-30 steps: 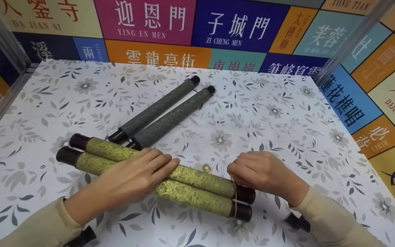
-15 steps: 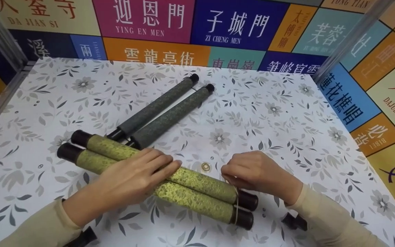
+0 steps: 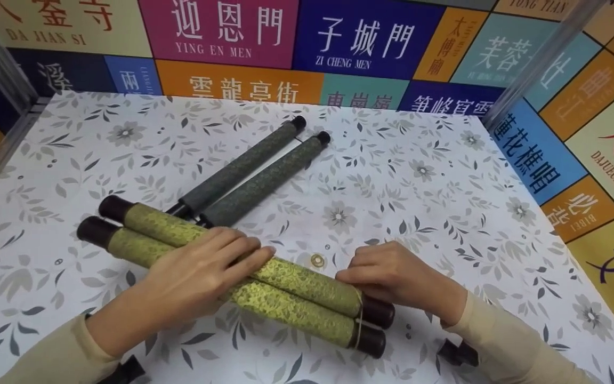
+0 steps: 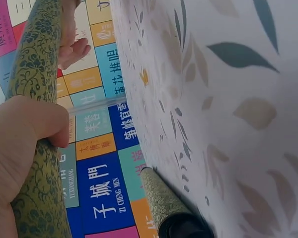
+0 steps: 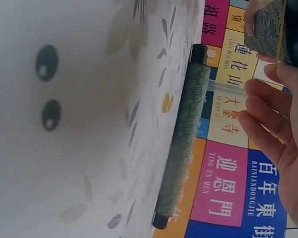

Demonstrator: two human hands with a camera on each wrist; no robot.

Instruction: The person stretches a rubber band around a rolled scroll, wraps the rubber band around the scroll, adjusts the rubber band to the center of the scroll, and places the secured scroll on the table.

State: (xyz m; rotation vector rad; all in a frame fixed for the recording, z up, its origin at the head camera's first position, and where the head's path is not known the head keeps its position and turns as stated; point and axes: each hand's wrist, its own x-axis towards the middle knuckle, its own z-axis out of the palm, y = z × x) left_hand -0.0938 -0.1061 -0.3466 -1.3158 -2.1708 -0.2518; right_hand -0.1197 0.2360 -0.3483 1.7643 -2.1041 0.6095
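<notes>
My left hand (image 3: 208, 266) lies across a yellow-green patterned scroll (image 3: 296, 282) rolled from both ends, its fingers curled over the pair of rolls. In the left wrist view the thumb of that hand (image 4: 20, 134) wraps a roll (image 4: 37, 64). Dark knobs cap the scroll's ends. Around the right end runs a thin rubber band (image 3: 359, 328). Beside that end, my right hand (image 3: 392, 272) has its thumb and forefinger together; in the right wrist view this hand (image 5: 288, 119) pinches the band (image 5: 281, 34) at the scroll's edge, other fingers loosely bent.
Behind the held scroll, a grey-green scroll (image 3: 264, 184) with two rolls and black knobs lies diagonally on the flower-patterned tabletop (image 3: 419, 213). A small yellow ring-shaped item (image 3: 317, 261) is on the table between the hands. Printed panels (image 3: 360, 42) stand along the back and sides.
The right hand has shifted left and slightly down. The held scroll's right end has dipped a little nearer the viewer, while the left hand keeps its grip.
</notes>
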